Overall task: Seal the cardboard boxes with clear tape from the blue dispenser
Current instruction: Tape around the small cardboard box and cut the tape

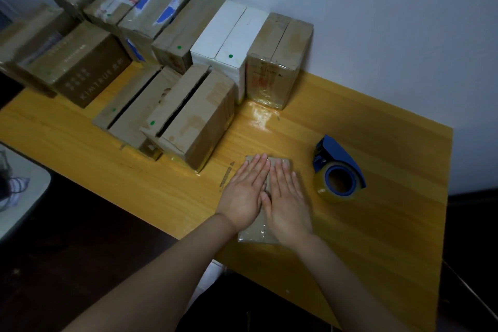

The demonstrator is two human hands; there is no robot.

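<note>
While hands (pixel 244 191) (pixel 287 197) press flat, box (pixel 254 234) lies beneath.

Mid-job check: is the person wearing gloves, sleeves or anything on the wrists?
No. The left hand and right hand are bare, without gloves or rings; both forearms are bare to the frame's edge, with no sleeves, watch or bands.

hands (pixel 268 197) flat on box (pixel 257 234), dispenser (pixel 338 170) right, boxes (pixel 167 62) behind
</note>
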